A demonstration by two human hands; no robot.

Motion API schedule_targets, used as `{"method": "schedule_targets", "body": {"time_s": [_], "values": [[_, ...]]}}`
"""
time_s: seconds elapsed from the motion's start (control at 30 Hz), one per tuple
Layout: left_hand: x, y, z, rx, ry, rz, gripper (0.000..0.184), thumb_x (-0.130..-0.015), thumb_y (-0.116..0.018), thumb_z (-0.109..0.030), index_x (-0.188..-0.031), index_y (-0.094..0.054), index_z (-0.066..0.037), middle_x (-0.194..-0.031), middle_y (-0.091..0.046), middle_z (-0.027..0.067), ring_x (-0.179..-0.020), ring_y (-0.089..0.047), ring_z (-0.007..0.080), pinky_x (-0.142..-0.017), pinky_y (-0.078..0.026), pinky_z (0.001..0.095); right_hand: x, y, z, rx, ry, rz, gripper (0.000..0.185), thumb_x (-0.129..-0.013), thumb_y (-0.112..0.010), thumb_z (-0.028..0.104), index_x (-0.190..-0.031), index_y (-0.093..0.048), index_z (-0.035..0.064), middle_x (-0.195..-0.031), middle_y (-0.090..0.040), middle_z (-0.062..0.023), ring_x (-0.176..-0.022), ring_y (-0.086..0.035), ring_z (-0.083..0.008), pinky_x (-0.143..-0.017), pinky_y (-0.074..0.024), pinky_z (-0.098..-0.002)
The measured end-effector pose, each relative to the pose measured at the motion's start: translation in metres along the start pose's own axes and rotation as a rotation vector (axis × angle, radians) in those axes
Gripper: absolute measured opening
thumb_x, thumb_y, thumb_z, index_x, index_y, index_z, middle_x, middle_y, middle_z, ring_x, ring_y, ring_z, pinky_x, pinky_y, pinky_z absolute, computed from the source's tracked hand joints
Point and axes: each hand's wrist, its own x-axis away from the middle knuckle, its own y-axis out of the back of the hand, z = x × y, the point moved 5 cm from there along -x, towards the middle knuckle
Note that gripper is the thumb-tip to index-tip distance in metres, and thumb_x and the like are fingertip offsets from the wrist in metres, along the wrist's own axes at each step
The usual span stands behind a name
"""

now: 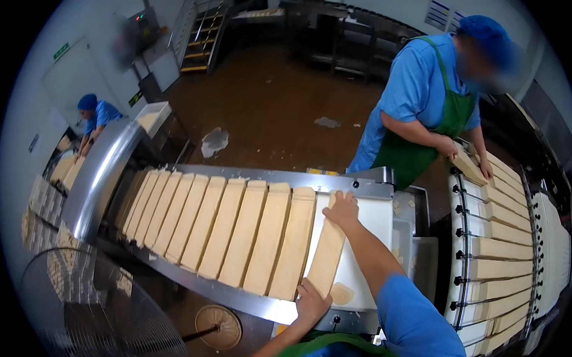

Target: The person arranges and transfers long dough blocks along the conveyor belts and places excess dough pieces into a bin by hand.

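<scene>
Long pale slabs (pixel 240 233) lie side by side across a white conveyor belt (pixel 362 263) with metal edges. At the right end of the row, both my hands are on one slab (pixel 327 255). My right hand (pixel 343 210) grips its far end, and my left hand (pixel 312 303) holds its near end. That slab stands slightly apart from its neighbour. A thin, flat pale scrap (pixel 341 294) lies on the belt just right of its near end.
On the right, a co-worker (pixel 427 101) holds a slab over a second conveyor (pixel 456 266) of slabs. Another person (pixel 99 118) works at the far left. A fan (pixel 98 310) stands at lower left, beside a round base (pixel 218 327). Grey bins (pixel 425 259) stand between the conveyors.
</scene>
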Motion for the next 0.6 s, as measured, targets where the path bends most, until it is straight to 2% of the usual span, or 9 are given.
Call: {"method": "schedule_targets", "body": {"time_s": [0.07,0.13,0.17,0.27,0.33,0.4,0.47,0.53,0.6], "values": [[-0.004,0.000,0.000,0.013,-0.019,0.044,0.093,-0.070,-0.073,-0.039,-0.130,-0.020,0.009,-0.111,-0.041,0.0270,-0.088,-0.058,0.0436,-0.076,-0.052,0.0487,0.016,0.023,-0.024,-0.034,-0.204,0.046,0.079,-0.068,-0.070,0.047,-0.131,-0.041,0.0090,-0.131,-0.037,-0.0182,-0.123,-0.040,-0.0382,-0.098,-0.0404,-0.0465],[-0.008,0.001,-0.006,0.044,-0.080,0.089,0.089,-0.069,-0.074,-0.034,-0.129,-0.021,0.004,-0.110,-0.040,0.0279,-0.088,-0.057,0.0452,-0.076,-0.052,0.0499,0.034,0.040,-0.057,-0.131,-0.361,0.083,0.084,-0.067,-0.071,0.046,-0.133,-0.037,0.0052,-0.137,-0.030,-0.0184,-0.128,-0.034,-0.0408,-0.097,-0.0420,-0.0460],[-0.011,0.002,-0.011,0.073,-0.093,0.103,0.087,-0.069,-0.076,-0.033,-0.129,-0.023,0.002,-0.109,-0.040,0.0292,-0.088,-0.056,0.0467,-0.074,-0.051,0.0512,0.035,0.035,-0.073,-0.142,-0.376,0.066,0.084,-0.067,-0.071,0.046,-0.133,-0.037,0.0052,-0.137,-0.030,-0.0184,-0.128,-0.034,-0.0408,-0.097,-0.0420,-0.0460],[-0.019,-0.010,-0.022,0.101,-0.209,0.039,0.086,-0.070,-0.077,-0.033,-0.128,-0.025,0.002,-0.109,-0.039,0.0305,-0.087,-0.055,0.0478,-0.074,-0.050,0.0514,0.041,0.021,-0.118,0.032,-0.368,0.024,0.090,-0.066,-0.072,0.044,-0.134,-0.033,0.0003,-0.146,-0.019,-0.0205,-0.131,-0.032,-0.0422,-0.097,-0.0427,-0.0469],[-0.017,-0.010,-0.038,0.138,-0.205,-0.001,0.078,-0.069,-0.078,-0.027,-0.125,-0.032,0.001,-0.111,-0.038,0.0328,-0.088,-0.053,0.0491,-0.078,-0.048,0.0518,0.065,0.030,-0.152,-0.323,-0.490,-0.206,0.093,-0.066,-0.074,0.042,-0.133,-0.029,-0.0032,-0.151,-0.005,-0.0230,-0.132,-0.034,-0.0427,-0.097,-0.0429,-0.0468],[-0.009,-0.006,-0.061,0.119,-0.281,-0.068,0.075,-0.068,-0.078,-0.021,-0.125,-0.034,0.002,-0.115,-0.036,0.0344,-0.098,-0.049,0.0498,-0.087,-0.044,0.0509,0.091,0.038,-0.187,-0.509,-0.519,-0.309,0.094,-0.065,-0.074,0.037,-0.135,-0.024,-0.0020,-0.151,-0.005,-0.0264,-0.127,-0.039,-0.0433,-0.101,-0.0401,-0.0460],[0.000,-0.010,-0.086,0.134,-0.368,-0.099,0.074,-0.069,-0.075,-0.016,-0.128,-0.036,0.002,-0.121,-0.034,0.0335,-0.108,-0.043,0.0478,-0.095,-0.039,0.0480,0.123,0.045,-0.234,-0.602,-0.556,-0.481,0.093,-0.066,-0.074,0.036,-0.136,-0.024,0.0005,-0.149,-0.013,-0.0265,-0.126,-0.039,-0.0427,-0.102,-0.0376,-0.0467],[0.016,-0.018,-0.123,0.221,-0.485,-0.041,0.071,-0.070,-0.073,-0.013,-0.130,-0.038,0.001,-0.124,-0.033,0.0303,-0.112,-0.040,0.0455,-0.098,-0.036,0.0457,0.183,0.080,-0.272,-0.702,-0.594,-0.602,0.090,-0.069,-0.072,0.036,-0.136,-0.024,0.0005,-0.138,-0.028,-0.0249,-0.119,-0.044,-0.0445,-0.098,-0.0402,-0.0483],[0.031,-0.034,-0.156,0.282,-0.649,0.028,0.072,-0.069,-0.071,-0.008,-0.132,-0.038,-0.002,-0.127,-0.031,0.0290,-0.117,-0.038,0.0453,-0.100,-0.036,0.0453,0.244,0.102,-0.321,-0.612,-0.640,-0.834,0.084,-0.071,-0.070,0.037,-0.132,-0.027,-0.0003,-0.131,-0.032,-0.0247,-0.114,-0.047,-0.0444,-0.094,-0.0427,-0.0483]]}}
